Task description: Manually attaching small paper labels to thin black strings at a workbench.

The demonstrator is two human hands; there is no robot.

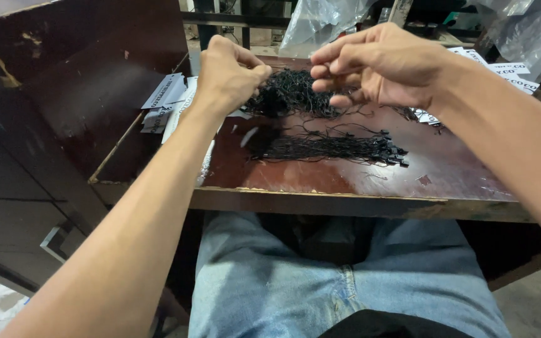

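My left hand (230, 72) is closed, its fingertips pinching into a tangled heap of thin black strings (292, 94) on a dark reddish wooden table (345, 181). My right hand (370, 62) hovers just to the right of it, thumb and fingers pinched on a black string from the same heap. In front of the heap lies a straightened bundle of black strings with small black end pieces (333, 149), laid sideways across the table.
White printed paper tags (164, 100) are stacked at the table's left edge, more white tags (508, 72) at the far right. Clear plastic bags (320, 22) lie behind. A dark wooden panel (64, 81) stands to the left. My legs in jeans (270, 281) are under the table.
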